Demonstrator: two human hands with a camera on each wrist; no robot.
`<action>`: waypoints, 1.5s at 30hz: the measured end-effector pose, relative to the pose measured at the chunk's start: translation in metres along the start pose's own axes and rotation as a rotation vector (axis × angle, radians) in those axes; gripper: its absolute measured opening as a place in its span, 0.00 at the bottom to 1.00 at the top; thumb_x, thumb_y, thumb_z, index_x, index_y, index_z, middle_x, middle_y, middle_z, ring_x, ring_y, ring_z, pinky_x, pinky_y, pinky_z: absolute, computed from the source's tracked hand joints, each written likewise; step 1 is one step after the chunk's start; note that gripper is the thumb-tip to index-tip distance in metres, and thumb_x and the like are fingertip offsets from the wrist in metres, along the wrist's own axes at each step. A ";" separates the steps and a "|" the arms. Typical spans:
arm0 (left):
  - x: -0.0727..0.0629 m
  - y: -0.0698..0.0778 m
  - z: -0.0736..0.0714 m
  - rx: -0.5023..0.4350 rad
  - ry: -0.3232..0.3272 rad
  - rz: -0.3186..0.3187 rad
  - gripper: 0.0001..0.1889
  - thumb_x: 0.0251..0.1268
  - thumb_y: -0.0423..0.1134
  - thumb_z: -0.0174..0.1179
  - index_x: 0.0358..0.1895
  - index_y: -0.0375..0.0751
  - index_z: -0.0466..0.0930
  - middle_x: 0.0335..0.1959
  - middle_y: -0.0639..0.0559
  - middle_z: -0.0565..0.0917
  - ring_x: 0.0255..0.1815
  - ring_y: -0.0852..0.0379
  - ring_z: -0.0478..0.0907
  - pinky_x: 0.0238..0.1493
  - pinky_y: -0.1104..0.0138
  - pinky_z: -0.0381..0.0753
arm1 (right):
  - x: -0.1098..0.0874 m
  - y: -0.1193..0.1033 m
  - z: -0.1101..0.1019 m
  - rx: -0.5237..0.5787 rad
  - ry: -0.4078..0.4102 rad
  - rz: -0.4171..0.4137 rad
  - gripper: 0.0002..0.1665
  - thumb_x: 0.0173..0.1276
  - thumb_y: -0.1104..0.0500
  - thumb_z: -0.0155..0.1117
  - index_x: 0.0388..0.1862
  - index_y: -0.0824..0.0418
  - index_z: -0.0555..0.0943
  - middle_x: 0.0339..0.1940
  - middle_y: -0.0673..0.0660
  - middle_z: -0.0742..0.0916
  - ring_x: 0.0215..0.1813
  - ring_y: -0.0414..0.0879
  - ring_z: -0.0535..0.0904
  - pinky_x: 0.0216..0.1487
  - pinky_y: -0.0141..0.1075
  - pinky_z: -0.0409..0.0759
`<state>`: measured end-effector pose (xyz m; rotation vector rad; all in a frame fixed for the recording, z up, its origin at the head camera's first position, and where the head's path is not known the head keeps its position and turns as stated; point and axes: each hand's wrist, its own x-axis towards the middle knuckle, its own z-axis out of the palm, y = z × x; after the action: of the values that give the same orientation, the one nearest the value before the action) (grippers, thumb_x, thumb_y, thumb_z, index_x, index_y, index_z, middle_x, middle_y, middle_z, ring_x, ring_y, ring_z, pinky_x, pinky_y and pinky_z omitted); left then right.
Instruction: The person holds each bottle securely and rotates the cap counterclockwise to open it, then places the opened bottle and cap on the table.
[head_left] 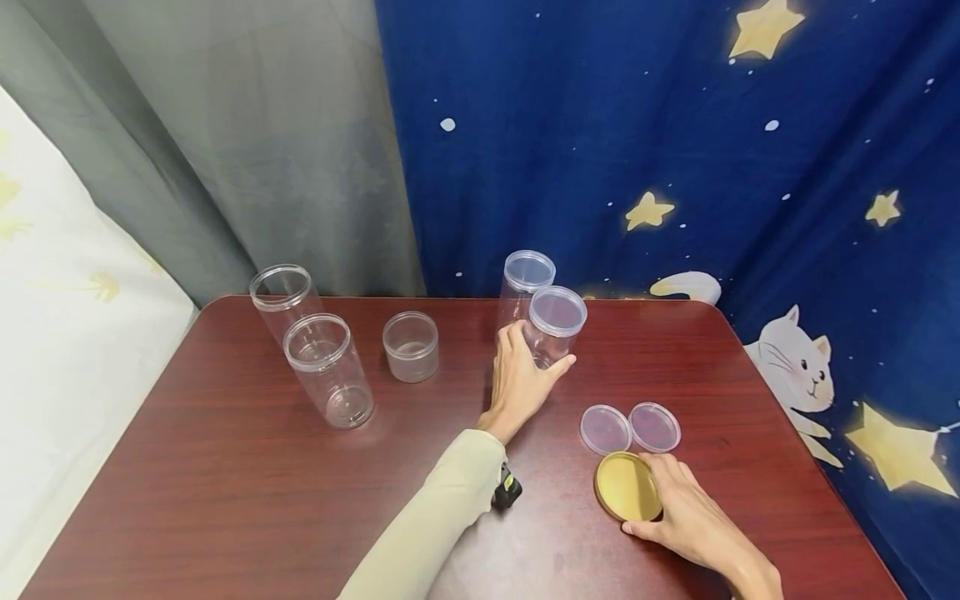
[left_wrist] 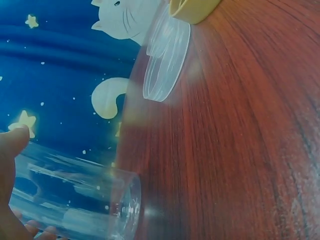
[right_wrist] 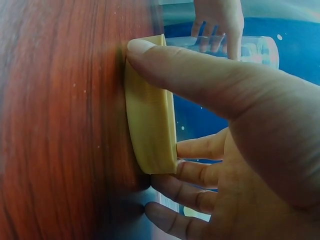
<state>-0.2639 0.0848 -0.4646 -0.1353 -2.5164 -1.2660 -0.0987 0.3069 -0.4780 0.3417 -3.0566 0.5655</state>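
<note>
My left hand [head_left: 519, 379] grips a tall clear jar [head_left: 553, 333] topped with a translucent lid, thumb on one side and fingers on the other. In the left wrist view the lower part of this jar [left_wrist: 75, 195] stands at the table. Close behind it is a second clear jar [head_left: 525, 279], also topped with a translucent lid. My right hand [head_left: 693, 517] holds a round gold lid [head_left: 628, 487] on the table, its thumb on the near rim and fingers at the far side. In the right wrist view the gold lid's side wall [right_wrist: 150, 110] shows between thumb and fingers.
Two loose translucent lids [head_left: 606, 429] lie side by side just beyond the gold lid. On the left stand two tall open clear jars [head_left: 330, 375] and a short clear jar [head_left: 411, 350]. Curtains [head_left: 555, 150] hang behind the dark red wooden table [head_left: 225, 492].
</note>
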 end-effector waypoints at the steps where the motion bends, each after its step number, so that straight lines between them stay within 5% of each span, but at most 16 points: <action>1: 0.000 0.000 -0.001 -0.004 -0.005 0.003 0.45 0.47 0.60 0.74 0.63 0.40 0.63 0.59 0.45 0.70 0.56 0.46 0.74 0.57 0.53 0.76 | 0.000 0.000 0.000 -0.001 0.000 -0.001 0.51 0.40 0.45 0.85 0.63 0.61 0.73 0.54 0.54 0.79 0.54 0.48 0.74 0.51 0.48 0.77; 16: -0.004 -0.002 -0.032 -0.080 -0.028 -0.046 0.45 0.48 0.59 0.73 0.66 0.44 0.61 0.58 0.42 0.78 0.56 0.41 0.76 0.59 0.50 0.73 | 0.001 -0.001 0.001 0.002 0.001 0.000 0.52 0.42 0.46 0.84 0.64 0.63 0.72 0.56 0.57 0.79 0.55 0.51 0.74 0.51 0.51 0.77; 28: -0.008 -0.010 -0.054 -0.029 -0.014 0.041 0.47 0.47 0.57 0.75 0.68 0.43 0.62 0.59 0.45 0.77 0.60 0.47 0.75 0.64 0.52 0.68 | 0.000 -0.002 0.000 0.000 0.000 0.003 0.53 0.42 0.46 0.84 0.64 0.65 0.71 0.57 0.59 0.79 0.55 0.53 0.74 0.52 0.52 0.76; 45: -0.015 -0.016 -0.065 -0.022 -0.034 0.041 0.48 0.48 0.57 0.74 0.70 0.43 0.61 0.63 0.46 0.75 0.63 0.47 0.72 0.64 0.50 0.66 | 0.000 -0.002 -0.007 0.041 -0.004 -0.039 0.55 0.45 0.43 0.82 0.67 0.65 0.69 0.60 0.61 0.77 0.59 0.55 0.74 0.56 0.55 0.75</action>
<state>-0.2380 0.0238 -0.4454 -0.2137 -2.5151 -1.2864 -0.0985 0.3072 -0.4711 0.4035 -3.0385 0.6264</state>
